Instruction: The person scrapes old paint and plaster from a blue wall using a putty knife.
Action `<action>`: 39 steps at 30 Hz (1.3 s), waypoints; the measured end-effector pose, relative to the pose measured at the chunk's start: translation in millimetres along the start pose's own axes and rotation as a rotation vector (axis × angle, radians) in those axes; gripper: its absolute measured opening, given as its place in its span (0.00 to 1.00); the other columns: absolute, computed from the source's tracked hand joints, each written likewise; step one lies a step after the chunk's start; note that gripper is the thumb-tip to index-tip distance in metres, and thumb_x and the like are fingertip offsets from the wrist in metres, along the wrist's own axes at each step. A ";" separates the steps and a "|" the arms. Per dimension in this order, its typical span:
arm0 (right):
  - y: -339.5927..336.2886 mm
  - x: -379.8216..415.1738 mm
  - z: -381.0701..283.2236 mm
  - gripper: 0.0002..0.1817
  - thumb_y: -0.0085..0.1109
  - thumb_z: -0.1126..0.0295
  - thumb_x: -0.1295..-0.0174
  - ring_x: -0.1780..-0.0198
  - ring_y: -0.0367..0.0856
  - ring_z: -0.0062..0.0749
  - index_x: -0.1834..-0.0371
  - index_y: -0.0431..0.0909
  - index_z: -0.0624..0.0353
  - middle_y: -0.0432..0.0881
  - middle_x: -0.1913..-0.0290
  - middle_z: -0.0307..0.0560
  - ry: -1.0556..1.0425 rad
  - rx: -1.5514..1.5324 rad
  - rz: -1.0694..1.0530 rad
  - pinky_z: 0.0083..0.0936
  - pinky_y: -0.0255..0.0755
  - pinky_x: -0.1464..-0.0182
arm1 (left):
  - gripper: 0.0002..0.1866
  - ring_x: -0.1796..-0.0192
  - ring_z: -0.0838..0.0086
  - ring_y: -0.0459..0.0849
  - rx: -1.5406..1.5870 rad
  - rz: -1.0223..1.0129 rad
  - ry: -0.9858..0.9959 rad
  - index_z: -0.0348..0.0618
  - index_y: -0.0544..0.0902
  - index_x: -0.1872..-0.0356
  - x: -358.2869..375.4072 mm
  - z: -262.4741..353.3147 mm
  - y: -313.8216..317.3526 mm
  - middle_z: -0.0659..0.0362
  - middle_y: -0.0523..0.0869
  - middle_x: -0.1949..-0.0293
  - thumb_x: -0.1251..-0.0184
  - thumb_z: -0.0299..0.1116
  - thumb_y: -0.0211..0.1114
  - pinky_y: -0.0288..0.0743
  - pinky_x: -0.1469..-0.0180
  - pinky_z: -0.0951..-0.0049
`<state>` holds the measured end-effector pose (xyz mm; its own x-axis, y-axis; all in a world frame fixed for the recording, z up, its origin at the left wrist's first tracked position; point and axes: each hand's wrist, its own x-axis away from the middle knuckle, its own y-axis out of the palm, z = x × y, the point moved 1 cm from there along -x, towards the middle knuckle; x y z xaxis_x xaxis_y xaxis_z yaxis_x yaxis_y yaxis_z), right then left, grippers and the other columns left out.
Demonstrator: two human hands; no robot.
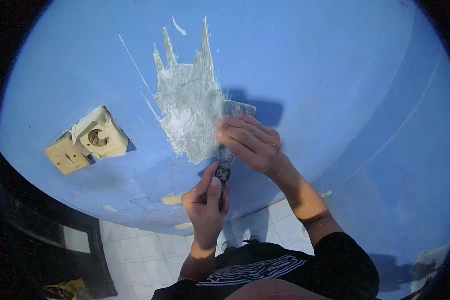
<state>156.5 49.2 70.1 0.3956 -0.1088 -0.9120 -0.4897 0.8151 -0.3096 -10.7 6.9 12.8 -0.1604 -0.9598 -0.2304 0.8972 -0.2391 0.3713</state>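
A rough grey-white patch of filler covers part of the blue wall, with pointed streaks at its top. At its lower right edge, my left hand grips the dark handle of a putty knife, thumb on top. Just above, my right hand has its fingers bent together over the blade. Part of a flat grey blade shows above the right fingers, close to the wall; whether it touches is hard to tell.
Two cream electrical fittings stick out from the wall at left, one loosely taped. White floor tiles lie below. Dark furniture and a yellow item are at lower left.
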 end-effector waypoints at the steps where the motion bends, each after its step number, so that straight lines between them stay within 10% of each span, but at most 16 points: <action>1: -1.8 -2.9 1.8 0.07 0.66 0.74 0.46 0.48 0.87 0.35 0.63 0.85 0.57 0.88 0.55 0.44 -0.005 0.026 -0.003 0.35 0.83 0.45 | 0.18 0.78 0.84 0.73 -0.020 -0.009 -0.015 0.30 0.78 0.40 -5.0 4.6 1.2 0.63 0.79 0.72 0.24 0.31 0.59 0.61 0.83 0.84; 39: 7.1 12.8 0.6 0.11 0.65 0.74 0.47 0.46 0.85 0.36 0.59 0.84 0.58 0.86 0.53 0.43 0.021 0.006 -0.014 0.35 0.81 0.43 | 0.15 0.81 0.87 0.69 -0.061 0.032 0.008 0.35 0.81 0.42 -1.2 -1.0 -0.4 0.65 0.77 0.78 0.25 0.29 0.60 0.61 0.79 0.85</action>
<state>158.6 53.9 56.4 0.3860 -0.1318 -0.9130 -0.4795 0.8168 -0.3206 -10.4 8.2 12.1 -0.1282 -0.9655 -0.2266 0.9251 -0.1987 0.3236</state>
